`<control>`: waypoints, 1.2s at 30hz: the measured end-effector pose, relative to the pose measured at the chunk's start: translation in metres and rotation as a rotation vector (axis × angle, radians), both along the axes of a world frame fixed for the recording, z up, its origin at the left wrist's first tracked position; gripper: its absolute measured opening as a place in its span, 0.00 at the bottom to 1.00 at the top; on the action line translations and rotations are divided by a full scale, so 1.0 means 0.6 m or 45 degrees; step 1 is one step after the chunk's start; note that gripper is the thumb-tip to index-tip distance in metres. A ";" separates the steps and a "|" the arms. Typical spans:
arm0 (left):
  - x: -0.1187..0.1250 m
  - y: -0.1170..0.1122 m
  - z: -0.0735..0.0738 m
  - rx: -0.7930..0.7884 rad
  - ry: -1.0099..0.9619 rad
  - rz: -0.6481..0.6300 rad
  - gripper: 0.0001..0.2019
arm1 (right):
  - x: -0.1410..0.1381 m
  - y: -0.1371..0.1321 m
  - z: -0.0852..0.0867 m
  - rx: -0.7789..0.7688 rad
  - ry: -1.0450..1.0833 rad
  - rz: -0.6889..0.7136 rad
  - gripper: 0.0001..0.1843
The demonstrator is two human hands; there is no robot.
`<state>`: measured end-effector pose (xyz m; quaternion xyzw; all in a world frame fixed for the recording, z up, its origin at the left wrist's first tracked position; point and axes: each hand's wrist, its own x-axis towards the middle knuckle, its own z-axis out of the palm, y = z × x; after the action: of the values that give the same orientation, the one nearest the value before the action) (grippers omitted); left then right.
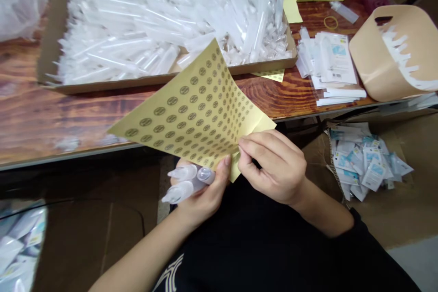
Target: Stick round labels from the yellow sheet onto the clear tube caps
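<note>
A yellow sticker sheet (195, 109) with several rows of small round labels is held up over the table's front edge. My left hand (201, 194) is closed around a few clear plastic dropper bottles (185, 182) and pins the sheet's lower edge with its thumb. My right hand (273, 166) is closed in a pinch at the sheet's bottom right corner, fingertips on the paper.
A flat cardboard tray (51, 54) full of clear plastic tubes lies on the wooden table (41, 118). Packaged white items (331, 64) and a tan paper bag (386, 54) are at right. A box of small packets (366, 164) sits lower right. Plastic bags are at lower left.
</note>
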<state>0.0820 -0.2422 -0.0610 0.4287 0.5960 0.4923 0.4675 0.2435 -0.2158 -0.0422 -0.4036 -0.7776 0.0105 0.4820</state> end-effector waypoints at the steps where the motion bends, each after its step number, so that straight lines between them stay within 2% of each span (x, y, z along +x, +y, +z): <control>1: 0.003 0.001 0.004 0.083 0.077 -0.015 0.19 | 0.000 0.000 0.001 -0.007 0.012 0.006 0.08; 3: 0.006 0.004 0.012 0.267 0.262 -0.067 0.20 | -0.001 0.001 0.002 -0.017 0.041 0.005 0.08; 4: 0.006 0.005 0.015 0.289 0.296 -0.087 0.20 | -0.002 0.002 0.003 -0.021 0.054 0.000 0.09; 10: 0.001 0.005 0.016 0.298 0.359 -0.116 0.21 | -0.008 0.002 0.004 -0.012 0.086 -0.029 0.10; 14: 0.007 0.003 0.014 0.291 0.239 -0.060 0.20 | -0.008 0.001 -0.001 0.021 0.035 -0.046 0.08; 17: 0.012 0.002 0.017 0.223 0.109 0.003 0.19 | -0.007 0.002 -0.002 0.028 0.031 -0.061 0.08; 22: 0.013 0.003 0.024 0.095 -0.035 0.001 0.16 | -0.007 0.004 0.003 -0.004 0.062 -0.053 0.10; 28: 0.012 0.003 0.019 0.116 -0.005 -0.012 0.21 | -0.008 0.005 0.000 -0.081 0.148 -0.043 0.10; 32: 0.011 0.005 0.025 -0.096 -0.128 0.028 0.17 | -0.001 0.007 -0.002 -0.119 0.177 -0.045 0.09; 36: 0.006 0.019 0.046 -0.275 -0.250 0.082 0.16 | 0.012 0.017 0.001 -0.021 0.121 -0.072 0.08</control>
<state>0.0858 -0.2308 -0.0336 0.3066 0.6103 0.4796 0.5509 0.2506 -0.2057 -0.0419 -0.4282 -0.7420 0.0225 0.5153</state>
